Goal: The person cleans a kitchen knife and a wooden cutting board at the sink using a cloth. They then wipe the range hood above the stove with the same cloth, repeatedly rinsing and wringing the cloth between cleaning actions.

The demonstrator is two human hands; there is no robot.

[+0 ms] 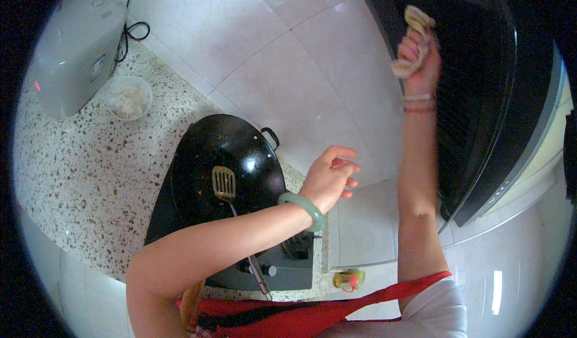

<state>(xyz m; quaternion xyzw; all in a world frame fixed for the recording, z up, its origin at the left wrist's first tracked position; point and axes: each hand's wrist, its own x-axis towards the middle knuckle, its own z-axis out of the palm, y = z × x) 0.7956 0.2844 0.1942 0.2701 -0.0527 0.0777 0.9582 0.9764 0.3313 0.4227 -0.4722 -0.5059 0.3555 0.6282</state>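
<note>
Cloth [406, 68] is beside the black hood [481, 91] — speckled counter [90, 175], tiled wall [300, 67].

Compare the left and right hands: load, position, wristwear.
Load: left hand looks empty, fingers loosely bent; right hand grips a cloth.
Position: left hand is right of the wok in view; right hand is farther up, at the black hood.
Worn: left hand, green bangle; right hand, pale band and red band.
Shared: both are ungloved.

Spatula [224, 183] in wok [243, 139], cloth [418, 17] in right hand [428, 64]
</note>
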